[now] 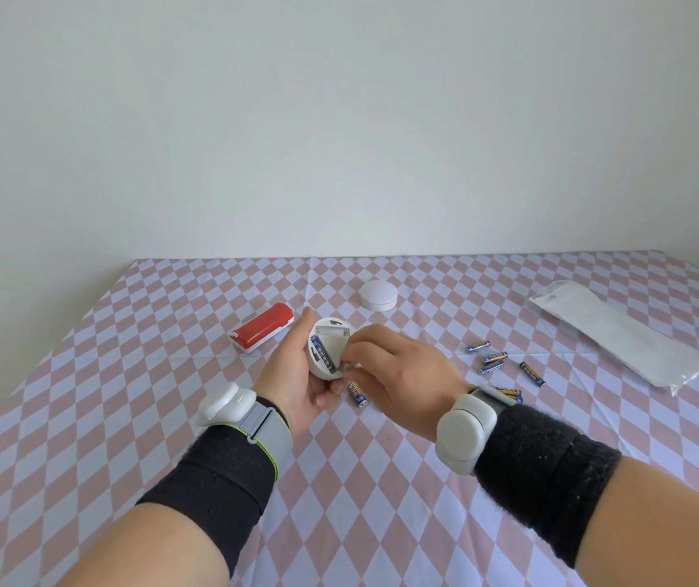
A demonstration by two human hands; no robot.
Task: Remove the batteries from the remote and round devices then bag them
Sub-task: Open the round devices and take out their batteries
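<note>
Above the desk (127, 417) with its pink-and-white checked cloth: white round plastic device (337, 343), back open, one blue cylindrical battery (323, 348) seated in its bay. Left hand (296, 374) cradles it, fingers (306, 320) curled round the rim. Right hand (398, 374): fingers (360, 350) bent onto the open bay; whether they pinch a cell cannot be told. Loose blue batteries (492, 358) lie to the right, clear plastic bag (618, 336) beyond them. Second white round device (378, 295) and red remote (262, 327) sit behind. Handling, judged: battery light, stiff, smooth, likely to roll; lever up one end, then pinch mid-barrel. Device shell light, rigid; hold by the rim.
</note>
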